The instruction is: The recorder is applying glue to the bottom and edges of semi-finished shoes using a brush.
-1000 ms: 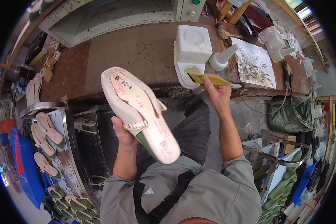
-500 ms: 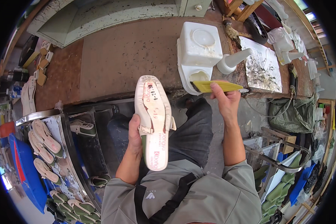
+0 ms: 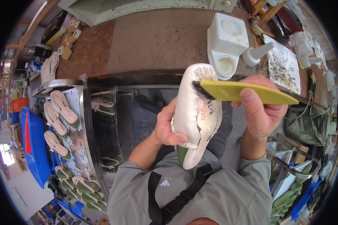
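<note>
My left hand [image 3: 167,125] grips a cream strapped shoe [image 3: 191,101] by its side, with the underside turned up and the toe pointing away from me. Green form or last shows below the strap near the heel. The insole carries red print and dark handwriting. Between the fingers and thumb of my right hand [image 3: 264,116] is a flat yellow-handled brush [image 3: 248,92]. Its dark bristles press on the underside near the toe, where the gathered upper edge looks wet. Beyond stands a white dispenser pot [image 3: 229,35] with a round open cup [image 3: 225,67] in front.
The brown workbench [image 3: 150,45] runs across the far side. A white nozzle bottle [image 3: 256,55] and a stained paper sheet [image 3: 283,63] lie to the right. At my left, a metal rack [image 3: 86,131] holds several similar shoes [image 3: 64,108]. Another rack [image 3: 294,163] with green forms stands at right.
The brush has moved from over the pot's cup down to the shoe's toe. My left hand has raised the shoe rightward and tilted it. The head view has shifted left.
</note>
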A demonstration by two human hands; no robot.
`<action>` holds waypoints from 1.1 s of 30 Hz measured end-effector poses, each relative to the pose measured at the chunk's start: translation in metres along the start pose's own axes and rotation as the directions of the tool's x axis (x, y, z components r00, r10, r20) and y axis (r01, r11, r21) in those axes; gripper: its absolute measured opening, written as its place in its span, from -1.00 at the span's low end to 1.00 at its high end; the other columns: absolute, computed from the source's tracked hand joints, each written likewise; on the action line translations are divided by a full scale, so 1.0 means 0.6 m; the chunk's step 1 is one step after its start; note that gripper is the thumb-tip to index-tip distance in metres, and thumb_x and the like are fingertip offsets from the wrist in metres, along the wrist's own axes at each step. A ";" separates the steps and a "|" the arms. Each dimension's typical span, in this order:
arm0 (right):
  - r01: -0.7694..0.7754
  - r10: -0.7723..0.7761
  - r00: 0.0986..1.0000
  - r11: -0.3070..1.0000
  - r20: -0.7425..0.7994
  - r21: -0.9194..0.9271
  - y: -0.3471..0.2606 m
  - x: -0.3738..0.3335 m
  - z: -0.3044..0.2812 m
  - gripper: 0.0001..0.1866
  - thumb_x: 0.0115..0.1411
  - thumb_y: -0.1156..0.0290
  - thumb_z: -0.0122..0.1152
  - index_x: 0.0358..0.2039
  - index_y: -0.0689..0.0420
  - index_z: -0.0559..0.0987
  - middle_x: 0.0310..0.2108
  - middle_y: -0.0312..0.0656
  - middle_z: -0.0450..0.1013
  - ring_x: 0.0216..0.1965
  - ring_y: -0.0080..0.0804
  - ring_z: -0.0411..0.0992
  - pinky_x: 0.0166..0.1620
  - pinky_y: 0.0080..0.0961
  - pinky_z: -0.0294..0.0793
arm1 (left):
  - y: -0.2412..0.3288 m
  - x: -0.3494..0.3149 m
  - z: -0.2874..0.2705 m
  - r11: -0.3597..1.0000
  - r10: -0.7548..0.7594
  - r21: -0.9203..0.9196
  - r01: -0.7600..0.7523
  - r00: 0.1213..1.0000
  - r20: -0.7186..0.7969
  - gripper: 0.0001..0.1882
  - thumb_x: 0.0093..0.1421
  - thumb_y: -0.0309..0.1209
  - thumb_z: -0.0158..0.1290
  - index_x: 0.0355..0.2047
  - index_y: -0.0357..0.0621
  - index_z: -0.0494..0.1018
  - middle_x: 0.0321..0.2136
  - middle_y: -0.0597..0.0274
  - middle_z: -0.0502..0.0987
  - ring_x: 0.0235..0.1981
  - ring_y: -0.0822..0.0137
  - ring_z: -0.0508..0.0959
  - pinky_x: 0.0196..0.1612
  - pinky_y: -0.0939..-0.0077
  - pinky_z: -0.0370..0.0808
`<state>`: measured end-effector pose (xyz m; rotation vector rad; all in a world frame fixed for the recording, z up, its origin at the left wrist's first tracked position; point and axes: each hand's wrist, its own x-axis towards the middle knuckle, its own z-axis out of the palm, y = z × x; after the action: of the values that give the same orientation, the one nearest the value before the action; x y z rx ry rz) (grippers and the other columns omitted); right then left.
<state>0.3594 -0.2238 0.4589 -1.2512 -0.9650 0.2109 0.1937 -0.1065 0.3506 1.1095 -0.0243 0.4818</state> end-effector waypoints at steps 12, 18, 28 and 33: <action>0.267 -0.239 0.954 0.951 0.180 -0.157 -0.068 -0.027 0.003 -0.79 0.10 0.43 0.13 -0.35 0.34 0.52 -0.60 -0.05 0.42 -0.63 -0.43 0.35 -0.52 -0.50 0.31 | 0.055 -0.042 0.044 0.995 0.101 0.014 -0.101 0.995 0.026 -0.04 -0.07 -0.16 0.24 0.18 -0.51 0.04 -0.01 -0.13 0.40 -0.06 0.19 0.49 0.01 0.37 0.39; 0.242 -0.227 0.963 0.966 0.145 -0.096 -0.087 -0.051 0.005 -0.82 -0.14 0.54 0.33 -0.47 0.31 0.59 -0.56 -0.11 0.52 -0.57 -0.35 0.45 -0.46 -0.52 0.43 | 0.073 -0.053 0.063 0.998 0.049 -0.050 -0.048 0.998 0.028 -0.04 -0.06 -0.16 0.24 0.20 -0.46 0.03 0.02 -0.06 0.35 -0.01 0.23 0.43 0.05 0.38 0.35; 0.328 -0.307 0.899 0.945 0.312 -0.014 -0.096 -0.072 -0.007 -0.80 -0.04 0.50 0.22 -0.40 0.35 0.55 -0.61 -0.05 0.47 -0.61 -0.34 0.41 -0.53 -0.49 0.36 | 0.092 -0.065 0.085 0.998 -0.028 -0.062 0.026 0.999 -0.039 -0.09 0.02 -0.11 0.18 0.21 -0.42 0.01 0.02 0.00 0.34 0.00 0.29 0.41 0.06 0.39 0.33; 0.316 -0.313 0.894 0.948 0.321 0.047 -0.095 -0.082 -0.014 -0.80 -0.15 0.59 0.28 -0.44 0.39 0.57 -0.56 0.00 0.50 -0.58 -0.28 0.47 -0.51 -0.52 0.43 | 0.100 -0.068 0.097 0.992 -0.066 -0.112 0.058 0.995 -0.069 -0.10 0.02 -0.10 0.17 0.20 -0.41 0.03 0.01 0.02 0.36 0.00 0.30 0.41 0.05 0.41 0.34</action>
<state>0.3153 -0.2801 0.4841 -1.0641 -1.4409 0.1607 0.1469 -0.1503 0.4177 0.9814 0.0466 0.4598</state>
